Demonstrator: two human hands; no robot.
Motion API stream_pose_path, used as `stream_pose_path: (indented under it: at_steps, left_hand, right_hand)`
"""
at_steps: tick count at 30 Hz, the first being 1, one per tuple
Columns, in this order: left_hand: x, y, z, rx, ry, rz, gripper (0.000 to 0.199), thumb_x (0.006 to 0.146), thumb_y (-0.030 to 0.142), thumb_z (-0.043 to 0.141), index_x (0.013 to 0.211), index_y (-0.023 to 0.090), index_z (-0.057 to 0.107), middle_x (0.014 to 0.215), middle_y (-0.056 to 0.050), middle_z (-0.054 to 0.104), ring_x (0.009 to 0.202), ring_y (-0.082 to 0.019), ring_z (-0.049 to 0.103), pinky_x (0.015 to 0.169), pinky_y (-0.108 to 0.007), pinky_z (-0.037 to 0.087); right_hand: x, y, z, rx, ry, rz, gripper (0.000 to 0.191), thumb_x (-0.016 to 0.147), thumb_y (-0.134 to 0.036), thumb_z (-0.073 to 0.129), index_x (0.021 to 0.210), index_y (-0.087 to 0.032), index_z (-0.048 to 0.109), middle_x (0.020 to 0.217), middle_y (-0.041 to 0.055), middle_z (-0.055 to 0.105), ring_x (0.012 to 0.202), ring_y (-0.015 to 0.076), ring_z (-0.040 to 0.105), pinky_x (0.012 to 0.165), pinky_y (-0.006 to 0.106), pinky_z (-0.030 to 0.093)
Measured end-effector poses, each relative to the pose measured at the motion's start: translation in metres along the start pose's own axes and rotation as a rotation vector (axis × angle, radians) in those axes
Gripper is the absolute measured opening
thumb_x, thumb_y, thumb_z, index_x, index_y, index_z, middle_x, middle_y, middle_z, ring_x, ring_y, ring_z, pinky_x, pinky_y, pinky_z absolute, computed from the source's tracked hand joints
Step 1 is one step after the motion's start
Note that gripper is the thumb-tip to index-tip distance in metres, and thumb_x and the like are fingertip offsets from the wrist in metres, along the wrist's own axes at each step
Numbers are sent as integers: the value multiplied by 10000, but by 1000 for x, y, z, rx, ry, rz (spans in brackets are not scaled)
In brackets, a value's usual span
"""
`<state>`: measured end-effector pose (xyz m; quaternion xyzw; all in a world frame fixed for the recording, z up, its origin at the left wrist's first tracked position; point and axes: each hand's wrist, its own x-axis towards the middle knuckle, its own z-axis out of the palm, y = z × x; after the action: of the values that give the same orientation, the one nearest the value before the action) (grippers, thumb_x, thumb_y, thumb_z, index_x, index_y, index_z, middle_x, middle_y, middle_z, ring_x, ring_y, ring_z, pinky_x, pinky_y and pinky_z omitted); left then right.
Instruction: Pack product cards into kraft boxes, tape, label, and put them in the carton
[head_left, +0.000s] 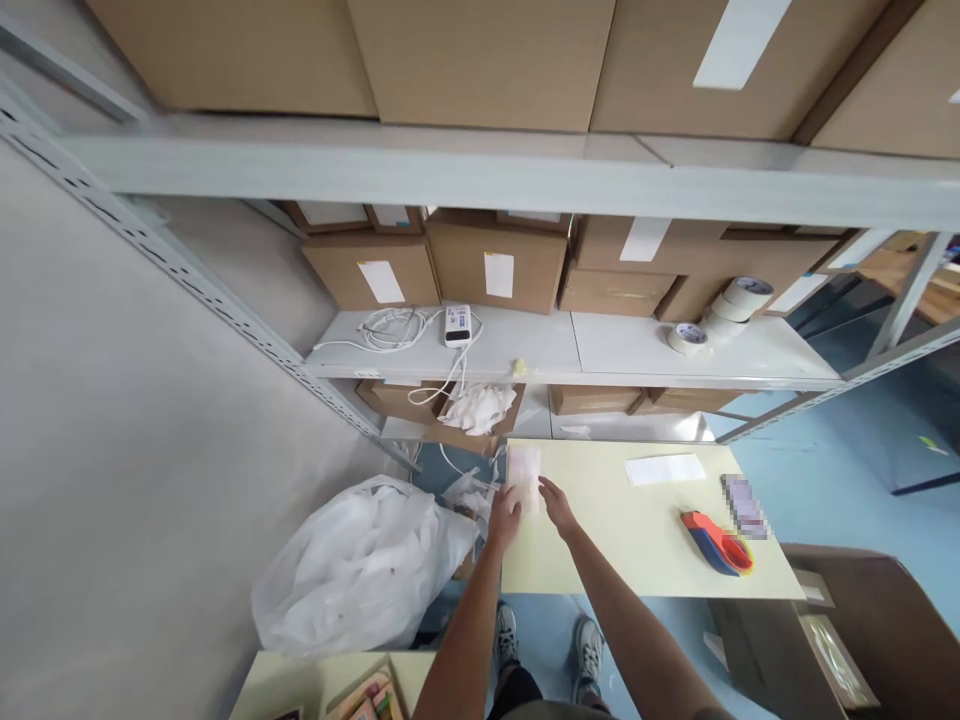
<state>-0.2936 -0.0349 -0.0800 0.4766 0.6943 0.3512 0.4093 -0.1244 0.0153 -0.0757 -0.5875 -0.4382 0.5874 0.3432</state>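
Observation:
A thin, pale pinkish-white rectangular sheet or packet [525,466] lies at the left end of a cream-coloured table [600,545]. My left hand [505,515] rests at its left edge, fingers stretched forward and touching or very near it. Beside the right edge is my right hand [557,504], its fingers extended and apart, with nothing seen in them. Whether either hand presses on the sheet is hard to make out. Further right on the table are a white paper strip [665,469] and a curved red, blue and yellow object [712,543].
A blurred phone-like item [742,505] lies near the table's right edge. Shelves [517,345] ahead carry cardboard boxes [499,262], tape rolls [688,338] and a power strip [457,326]. A big white plastic bag [360,565] stands left; an open carton [862,630] sits right.

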Motion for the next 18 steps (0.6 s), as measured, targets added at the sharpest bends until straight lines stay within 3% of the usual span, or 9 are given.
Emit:
stream_pose_path:
  at_steps: [4,11,14,18]
  left_hand:
    - [-34,13,-8,33,101,40,479,891,269,571,1361,247,665,1525,-112,602,1486,-301,483,1293,-477,302]
    - [-107,45,-17,70,246,31,514,910,366,549,1405,272,650,1561,-96,579,1525,-298,443,1296,-494,307]
    - [-152,51,-17,67,346,-6,554,901,398,551,1439,296,634,1576,-67,567,1533,-286,433,1300,-492,308]
    - [-230,54,-6,24,451,-108,611,897,477,544,1474,287,613,1596,-83,543,1534,-299,431,1274,-506,357]
  right_hand:
    - [-41,-7,-17,5,-41,-72,757,745,-779,702,1291,-258,753,1323,144,741,1324,396,634,1143,571,469]
    - [-96,-25,-57,-31,-153,-198,693,794,-739,679,1349,-327,723,1511,97,623,1405,386,571,1188,553,436]
    - [-107,-27,-70,-59,-261,-226,681,808,-735,663,1371,-355,705,1523,84,612,1413,380,562,1165,545,466]
    - [-130,-26,-72,-87,-432,-247,705,818,-720,647,1411,-340,673,1541,92,594,1429,382,545,1147,549,482]
